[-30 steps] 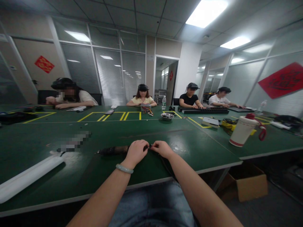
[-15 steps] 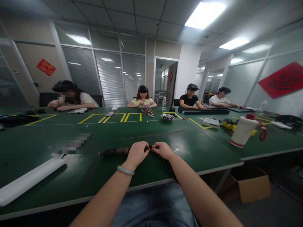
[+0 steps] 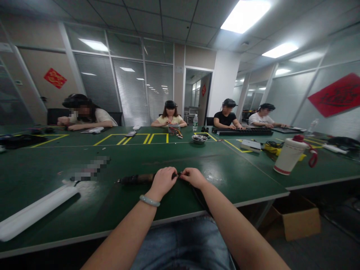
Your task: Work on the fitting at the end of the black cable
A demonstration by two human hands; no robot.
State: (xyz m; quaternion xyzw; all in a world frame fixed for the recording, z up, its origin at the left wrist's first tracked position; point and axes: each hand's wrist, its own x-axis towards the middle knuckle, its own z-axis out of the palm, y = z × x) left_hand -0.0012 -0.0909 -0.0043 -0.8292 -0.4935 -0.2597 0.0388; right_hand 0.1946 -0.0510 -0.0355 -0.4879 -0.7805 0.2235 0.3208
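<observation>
A dark electric screwdriver (image 3: 137,179) lies on the green table, its thin tip pointing left. My left hand (image 3: 164,180) is closed over its rear end, thumb and fingers pinched together. Right beside it, my right hand (image 3: 194,177) pinches the end of a black cable (image 3: 200,198), fingertips almost touching the left ones. The cable runs down from there towards the table's front edge. My fingers hide most of the small joint between screwdriver and cable, so I cannot tell whether the two are connected.
A long white object (image 3: 36,213) lies at the left. On the right stand a white tumbler (image 3: 288,156) and, below the table, a cardboard box (image 3: 300,225). Further back are a metal bowl (image 3: 199,139), a water bottle (image 3: 195,122) and several seated people.
The view has shifted very slightly. Both hands keep their pinch at the screwdriver's rear end, and the screwdriver lies in the same place.
</observation>
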